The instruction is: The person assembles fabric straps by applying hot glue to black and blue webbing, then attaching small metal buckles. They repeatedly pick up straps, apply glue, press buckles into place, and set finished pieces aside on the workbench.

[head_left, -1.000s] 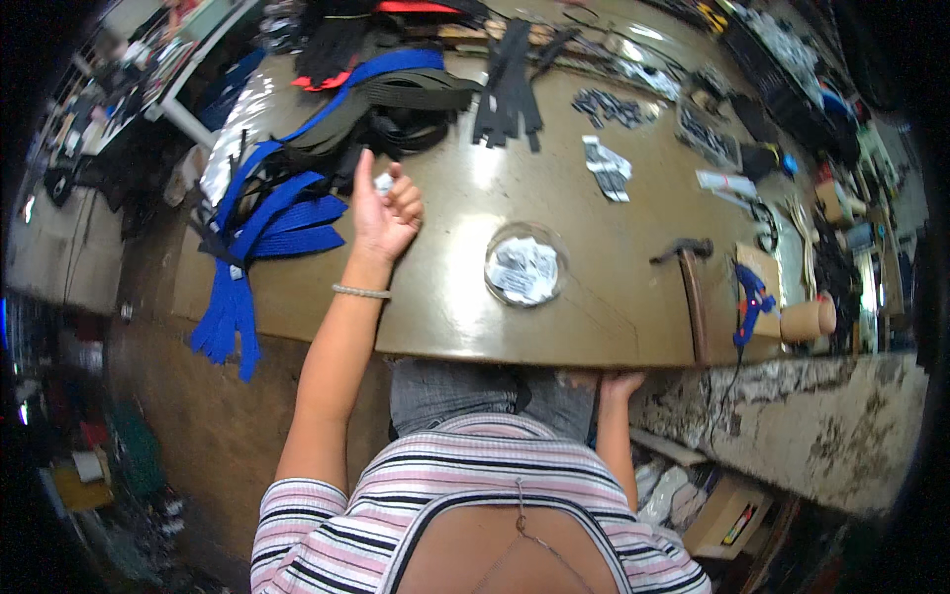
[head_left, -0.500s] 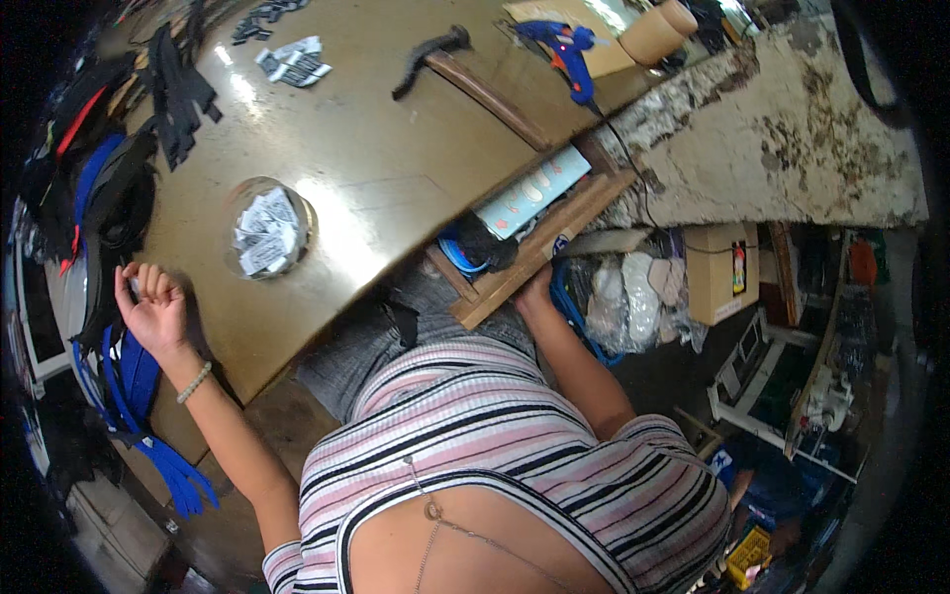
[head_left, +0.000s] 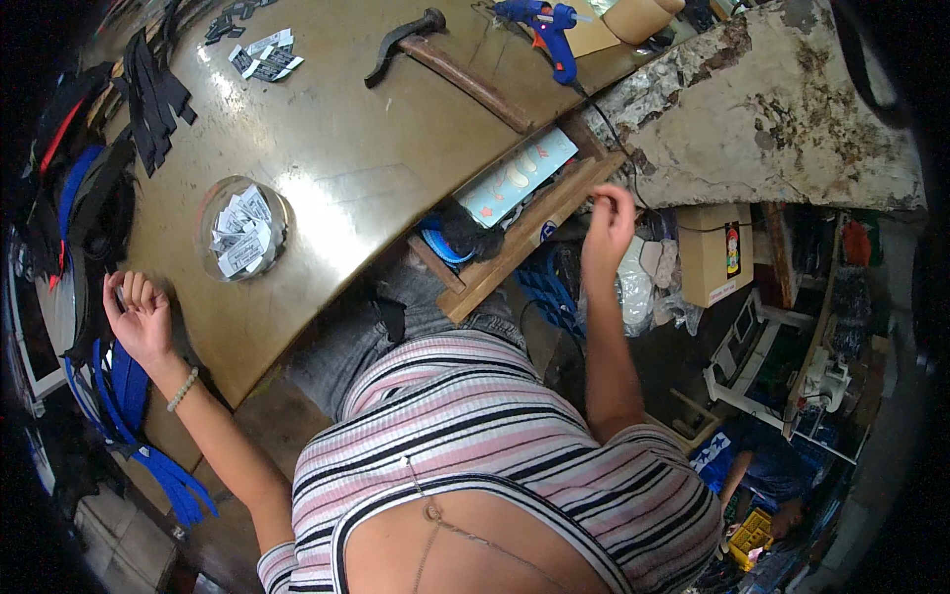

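Note:
My left hand (head_left: 143, 319) is at the table's left side with palm up and fingers loosely bent and apart; it holds nothing. Close by it lie black straps (head_left: 99, 198) and blue straps (head_left: 124, 386). My right hand (head_left: 607, 233) is raised beside the right end of a pulled-out wooden drawer (head_left: 539, 233), fingers bent, with nothing visible in them. Whether its fingertips touch the drawer front is unclear. Inside the drawer are a light blue box (head_left: 517, 178), a coil of blue cord (head_left: 442, 245) and something black. A clear round tub (head_left: 242, 228) of white labels stands on the table.
A claw hammer (head_left: 465, 84) and a blue glue gun (head_left: 546, 32) with a cord lie at the back. White labels (head_left: 267, 56) sit far left. A rough wall ledge (head_left: 752, 119), a cardboard box (head_left: 714, 254) and bagged goods are at right. A co-worker (head_left: 767, 465) is at lower right.
My right hand has left the underside of the drawer front and risen to its right end. The drawer stays pulled out. My left hand has barely moved; the view has shifted slightly.

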`<move>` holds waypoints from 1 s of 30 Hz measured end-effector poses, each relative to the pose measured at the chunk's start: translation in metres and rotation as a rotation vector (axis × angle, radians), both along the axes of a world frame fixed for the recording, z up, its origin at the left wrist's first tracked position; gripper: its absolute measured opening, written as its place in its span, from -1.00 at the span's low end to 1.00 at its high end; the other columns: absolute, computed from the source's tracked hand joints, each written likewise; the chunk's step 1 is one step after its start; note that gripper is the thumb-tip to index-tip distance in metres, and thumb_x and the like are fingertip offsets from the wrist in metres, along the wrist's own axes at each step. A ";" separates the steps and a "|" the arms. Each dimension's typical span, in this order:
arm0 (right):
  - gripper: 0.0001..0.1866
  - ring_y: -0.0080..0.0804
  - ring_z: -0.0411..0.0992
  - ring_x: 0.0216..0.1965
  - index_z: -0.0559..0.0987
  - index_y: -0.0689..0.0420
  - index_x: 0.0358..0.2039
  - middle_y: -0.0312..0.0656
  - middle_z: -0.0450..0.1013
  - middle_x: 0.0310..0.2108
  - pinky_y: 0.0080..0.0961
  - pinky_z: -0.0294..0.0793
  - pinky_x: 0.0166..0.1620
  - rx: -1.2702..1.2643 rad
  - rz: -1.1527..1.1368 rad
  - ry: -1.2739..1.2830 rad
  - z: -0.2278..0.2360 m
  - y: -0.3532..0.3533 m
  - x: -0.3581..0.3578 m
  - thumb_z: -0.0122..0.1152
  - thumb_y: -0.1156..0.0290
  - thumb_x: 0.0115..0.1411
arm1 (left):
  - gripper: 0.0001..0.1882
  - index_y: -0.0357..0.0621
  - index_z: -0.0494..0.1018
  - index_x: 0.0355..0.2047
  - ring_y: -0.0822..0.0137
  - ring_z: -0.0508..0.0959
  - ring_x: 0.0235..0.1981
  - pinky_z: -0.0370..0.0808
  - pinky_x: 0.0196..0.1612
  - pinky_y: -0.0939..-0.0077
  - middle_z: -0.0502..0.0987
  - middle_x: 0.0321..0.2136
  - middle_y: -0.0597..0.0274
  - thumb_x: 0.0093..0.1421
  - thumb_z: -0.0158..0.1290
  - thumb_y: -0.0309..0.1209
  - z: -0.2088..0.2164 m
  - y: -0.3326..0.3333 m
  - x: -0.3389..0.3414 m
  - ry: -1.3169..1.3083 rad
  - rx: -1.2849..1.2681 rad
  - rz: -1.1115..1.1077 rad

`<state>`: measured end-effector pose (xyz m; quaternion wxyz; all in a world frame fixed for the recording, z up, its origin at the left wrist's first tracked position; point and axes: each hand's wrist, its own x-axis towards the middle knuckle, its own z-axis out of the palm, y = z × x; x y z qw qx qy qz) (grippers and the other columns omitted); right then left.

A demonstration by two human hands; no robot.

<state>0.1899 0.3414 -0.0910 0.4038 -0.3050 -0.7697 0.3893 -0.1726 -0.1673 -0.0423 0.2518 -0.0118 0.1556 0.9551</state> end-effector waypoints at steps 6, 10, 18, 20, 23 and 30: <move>-0.72 -0.23 0.40 -0.10 0.71 0.00 -0.32 -0.23 0.62 -0.32 -0.21 0.12 0.14 0.525 0.546 -0.864 0.051 0.009 -0.045 0.04 0.53 0.09 | -0.75 -0.22 0.37 -0.37 0.51 -0.01 -0.64 -0.03 -0.56 0.55 -0.01 -0.66 0.40 0.43 -0.11 -0.34 -0.003 -0.003 -0.001 0.004 0.007 0.011; -0.54 -0.10 0.37 -0.02 0.71 -0.06 -0.11 -0.11 0.60 -0.21 -0.14 0.17 0.16 0.424 0.641 -1.062 0.052 0.013 -0.066 -0.06 0.55 0.08 | -0.74 -0.22 0.36 -0.38 0.51 -0.01 -0.64 -0.03 -0.56 0.55 -0.01 -0.66 0.40 0.43 -0.11 -0.34 -0.005 -0.009 -0.002 0.005 0.008 0.042; -0.57 0.01 0.44 0.04 0.70 -0.06 -0.12 0.03 0.58 -0.17 -0.11 0.38 0.10 0.240 0.705 -1.036 0.046 0.035 -0.086 -0.05 0.50 0.09 | -0.76 -0.24 0.36 -0.39 0.50 0.00 -0.64 -0.03 -0.57 0.56 -0.01 -0.66 0.40 0.41 -0.10 -0.36 -0.007 -0.006 -0.002 -0.021 -0.015 0.062; -0.64 -0.02 0.50 -0.06 0.69 0.04 -0.19 0.01 0.59 -0.24 -0.17 0.42 0.05 0.166 0.777 -0.965 0.052 0.042 -0.083 -0.02 0.51 0.08 | -0.77 -0.24 0.36 -0.38 0.50 0.00 -0.64 -0.03 -0.57 0.56 -0.01 -0.66 0.40 0.41 -0.10 -0.37 -0.006 -0.006 -0.001 -0.020 -0.007 0.059; -0.75 -0.05 0.55 -0.19 0.64 0.16 -0.30 -0.01 0.60 -0.33 -0.22 0.46 -0.02 0.017 0.676 -0.947 0.065 0.051 -0.071 0.01 0.52 0.07 | -0.77 -0.24 0.35 -0.38 0.50 0.00 -0.64 -0.03 -0.57 0.56 -0.01 -0.65 0.40 0.41 -0.10 -0.37 -0.005 -0.007 -0.001 -0.018 0.015 0.049; -0.85 0.00 0.38 -0.06 0.55 0.17 -0.32 -0.04 0.46 -0.28 -0.14 0.32 0.06 0.282 0.285 -0.785 0.074 0.019 -0.030 0.00 0.55 0.17 | -0.77 -0.24 0.34 -0.37 0.50 -0.01 -0.64 -0.02 -0.55 0.56 -0.02 -0.65 0.39 0.42 -0.11 -0.37 -0.002 -0.007 0.000 -0.022 0.008 0.044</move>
